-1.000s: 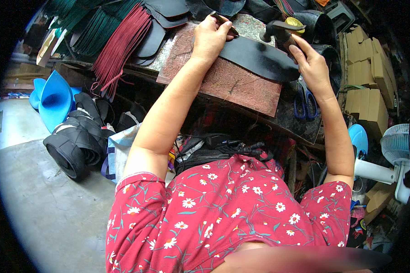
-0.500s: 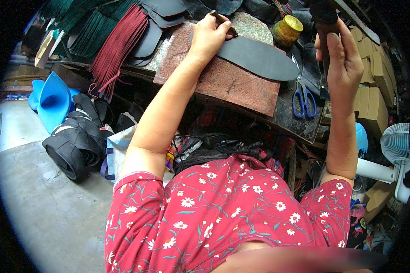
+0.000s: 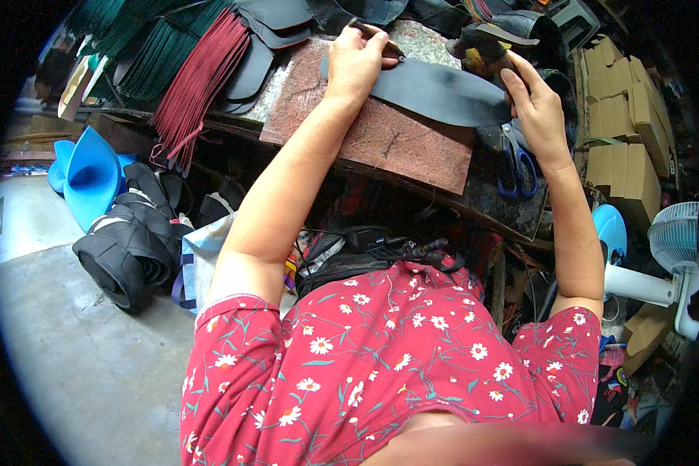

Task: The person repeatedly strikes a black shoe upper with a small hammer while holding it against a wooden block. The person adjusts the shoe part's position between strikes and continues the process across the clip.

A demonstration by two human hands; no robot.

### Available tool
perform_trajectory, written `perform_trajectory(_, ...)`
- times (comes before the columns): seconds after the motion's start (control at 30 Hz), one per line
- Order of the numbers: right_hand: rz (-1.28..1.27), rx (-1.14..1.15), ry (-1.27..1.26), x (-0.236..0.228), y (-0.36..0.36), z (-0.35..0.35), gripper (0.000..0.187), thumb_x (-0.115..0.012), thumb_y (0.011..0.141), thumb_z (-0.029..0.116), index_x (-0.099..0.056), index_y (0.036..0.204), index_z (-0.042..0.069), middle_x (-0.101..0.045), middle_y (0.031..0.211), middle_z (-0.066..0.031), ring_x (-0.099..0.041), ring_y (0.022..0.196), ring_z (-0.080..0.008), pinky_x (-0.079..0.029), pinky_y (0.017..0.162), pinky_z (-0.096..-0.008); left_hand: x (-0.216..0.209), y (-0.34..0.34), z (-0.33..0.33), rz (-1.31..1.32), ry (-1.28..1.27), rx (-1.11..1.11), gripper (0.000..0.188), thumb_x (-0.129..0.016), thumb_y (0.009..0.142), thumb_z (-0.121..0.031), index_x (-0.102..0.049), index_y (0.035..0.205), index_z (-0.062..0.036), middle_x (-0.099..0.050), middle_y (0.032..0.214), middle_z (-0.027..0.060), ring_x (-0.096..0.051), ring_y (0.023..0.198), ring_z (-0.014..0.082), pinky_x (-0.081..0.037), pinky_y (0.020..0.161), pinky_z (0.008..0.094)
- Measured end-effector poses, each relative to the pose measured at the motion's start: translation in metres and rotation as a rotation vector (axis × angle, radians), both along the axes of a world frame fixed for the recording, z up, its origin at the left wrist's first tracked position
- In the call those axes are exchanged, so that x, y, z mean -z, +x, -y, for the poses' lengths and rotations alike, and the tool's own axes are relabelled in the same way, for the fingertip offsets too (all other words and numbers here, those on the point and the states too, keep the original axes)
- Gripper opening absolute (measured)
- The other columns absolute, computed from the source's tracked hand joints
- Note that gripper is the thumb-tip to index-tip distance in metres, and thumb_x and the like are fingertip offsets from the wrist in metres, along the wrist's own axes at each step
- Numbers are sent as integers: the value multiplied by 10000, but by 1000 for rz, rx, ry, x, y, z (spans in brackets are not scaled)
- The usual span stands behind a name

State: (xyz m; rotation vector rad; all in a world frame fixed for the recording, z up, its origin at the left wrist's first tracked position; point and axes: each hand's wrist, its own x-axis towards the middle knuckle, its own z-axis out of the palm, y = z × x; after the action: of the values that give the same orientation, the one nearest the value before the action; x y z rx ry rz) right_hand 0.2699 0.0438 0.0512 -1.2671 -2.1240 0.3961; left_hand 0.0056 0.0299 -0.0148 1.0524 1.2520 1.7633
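A black sole-shaped sheet point(image 3: 443, 95) lies on a reddish, worn board point(image 3: 412, 147) at the bench edge. My left hand point(image 3: 355, 64) is closed around a dark, slim punch point(image 3: 396, 51), its lower end at the sheet's upper left edge. My right hand point(image 3: 537, 116) grips a hammer point(image 3: 495, 36) with a dark head and a long curved metal end; it is over the right end of the sheet, and most of the handle is hidden by my fingers. Blue-handled scissors point(image 3: 518, 163) lie beside the board, below my right hand.
Red cords point(image 3: 198, 78) and dark green cords point(image 3: 151, 66) hang in bundles at the left, with black cut pieces point(image 3: 250, 70) next to them. Cardboard boxes point(image 3: 625, 167) and a fan point(image 3: 673, 233) stand at the right. Blue curved sheets point(image 3: 93, 175) and black rolls point(image 3: 120, 252) sit on the floor.
My right hand has brought the hammer down and to the left, from raised at the right to over the sheet. The sheet's right end looks slightly lifted. My left hand stays nearly in place.
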Motion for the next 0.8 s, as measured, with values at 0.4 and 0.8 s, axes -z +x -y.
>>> perform_trajectory(0.4,-198,-270,329,-64,-21,36,353,-555,990,279,-569,1298,108,-662,901,-88,-609,761,-186,-494,657,-276,-14,24,13,-1035,194,-184,195,-700,855,-187,-615,933,-30,-664,798,219,-678,743,356,-544,649,381)
perform_trajectory(0.8,-82,-141,91,-47,1,26,328,-600,959,318,-618,1263,197,-710,944,-146,-709,855,-277,-527,718,-333,2,11,2,-301,-14,72,158,-654,885,-110,-609,970,15,-715,822,127,-707,708,168,-571,622,287)
